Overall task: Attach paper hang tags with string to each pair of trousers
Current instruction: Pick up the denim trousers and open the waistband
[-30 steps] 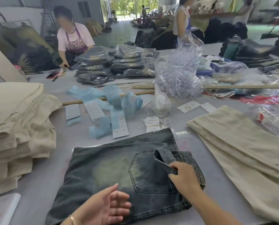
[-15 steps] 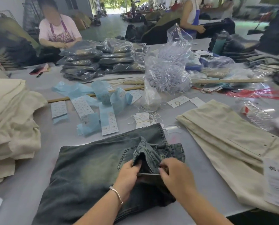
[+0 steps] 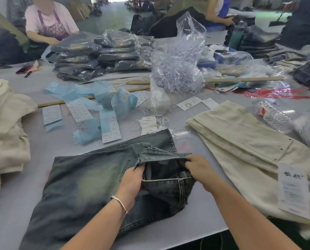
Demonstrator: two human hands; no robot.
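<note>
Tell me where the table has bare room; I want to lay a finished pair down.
Bare grey table lies between the cream trouser stack, the blue label strips and the faded blue jeans. A narrower strip separates the jeans from the beige trousers. Beyond the strips, bags and tags crowd it.

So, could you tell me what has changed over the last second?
The left hand came off the jeans and gripped the waistband beside the right hand; together they spread it open. The jeans stayed flat, still untagged.
</note>
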